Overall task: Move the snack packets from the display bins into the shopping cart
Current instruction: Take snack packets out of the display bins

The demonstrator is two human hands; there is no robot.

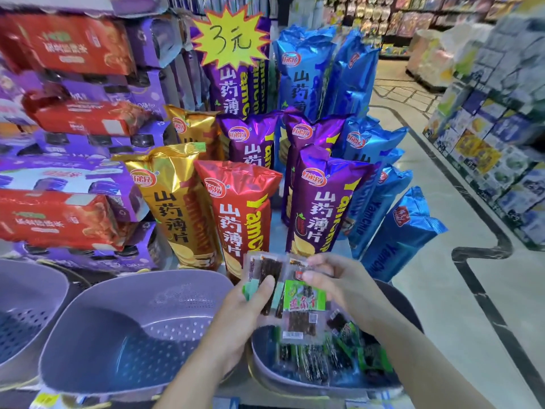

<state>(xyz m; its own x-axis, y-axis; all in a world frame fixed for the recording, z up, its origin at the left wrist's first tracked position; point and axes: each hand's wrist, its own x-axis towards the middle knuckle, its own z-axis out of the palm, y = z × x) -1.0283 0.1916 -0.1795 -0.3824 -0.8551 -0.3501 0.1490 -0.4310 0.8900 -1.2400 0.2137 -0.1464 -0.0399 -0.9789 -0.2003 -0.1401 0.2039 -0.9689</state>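
My left hand (244, 308) holds a small stack of clear snack packets (267, 278) with dark strips inside, thumb pressed on the top one. My right hand (333, 278) pinches the upper edge of a packet with a green label (305, 299), which hangs against that stack. Both hands hover over the right-hand purple display bin (262, 361), where several more green and dark packets (333, 352) lie. No shopping cart is in view.
A purple perforated bin (126, 326) sits in the middle and another (26, 317) at far left. Tall yam chip bags (244, 219) stand behind the bins. Stacked red and purple cartons (65, 119) fill the left. A floor aisle (436, 290) and shelves (495, 143) lie right.
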